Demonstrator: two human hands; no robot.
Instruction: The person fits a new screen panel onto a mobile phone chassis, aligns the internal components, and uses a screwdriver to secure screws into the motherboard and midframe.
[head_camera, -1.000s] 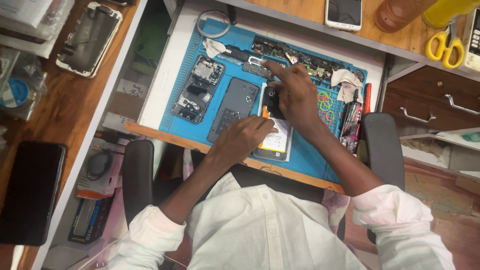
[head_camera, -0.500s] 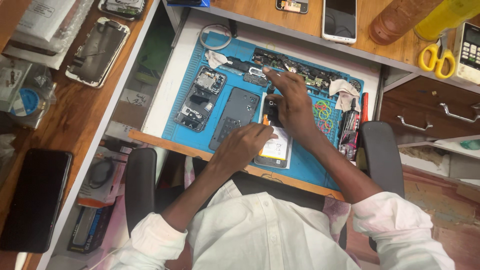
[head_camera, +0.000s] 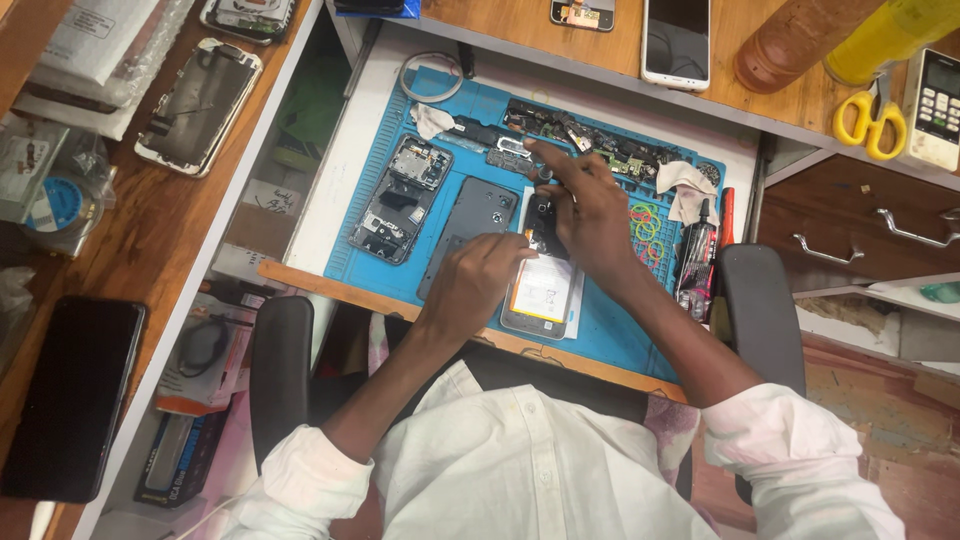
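The fingers of the right hand [head_camera: 590,215] are bunched and pressed down on the top end of the opened phone [head_camera: 545,285], with the forefinger stretched past it toward the row of small parts [head_camera: 600,145] at the far edge of the blue mat [head_camera: 345,225]. The left hand [head_camera: 475,280] comes in just left of the phone, its fingers drawn together in a pinch; what they nip is too small to tell, perhaps a fine tool or a connector. The phone lies face-down on the mat, just in front of the person, its pale battery showing at the near end.

To my eye the work calls for the right hand to keep the phone flat and unmoving while the left works gently at the seam, prying low and never levering against the battery.

Left of the phone lie a grey back cover [head_camera: 470,225] and a stripped phone frame [head_camera: 400,200]. Right of it are coloured rubber bands [head_camera: 647,225] and a small glue tube [head_camera: 697,255]. Yellow scissors [head_camera: 872,115] lie well apart on the wooden tabletop [head_camera: 520,40].
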